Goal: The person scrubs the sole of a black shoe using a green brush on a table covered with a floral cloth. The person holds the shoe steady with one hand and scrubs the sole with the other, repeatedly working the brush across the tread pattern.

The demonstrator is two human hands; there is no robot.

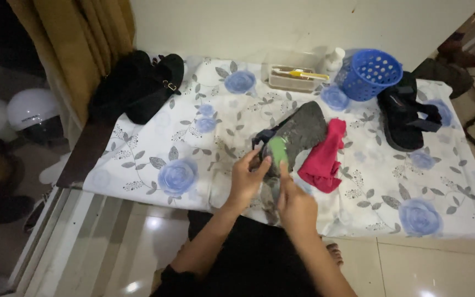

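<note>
Left hand [247,179] gripping the edge of an upturned grey sandal [298,135], fingers curled round it. Right hand [292,201] pinching a green sponge [276,149] against the sole, fingertips pressed together. Just right, a red cloth [324,157] on the floral sheet [204,137].

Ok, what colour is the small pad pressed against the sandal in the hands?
Light green pad, on the dusty grey sandal sole; clearest in the head view.

1. No labels, signs or screens are showing anywhere in this view.
2. One pale, rectangular open box [291,78] is sitting at the far edge of the flowered cloth [193,143], just beside a blue perforated basket [368,73].
</note>
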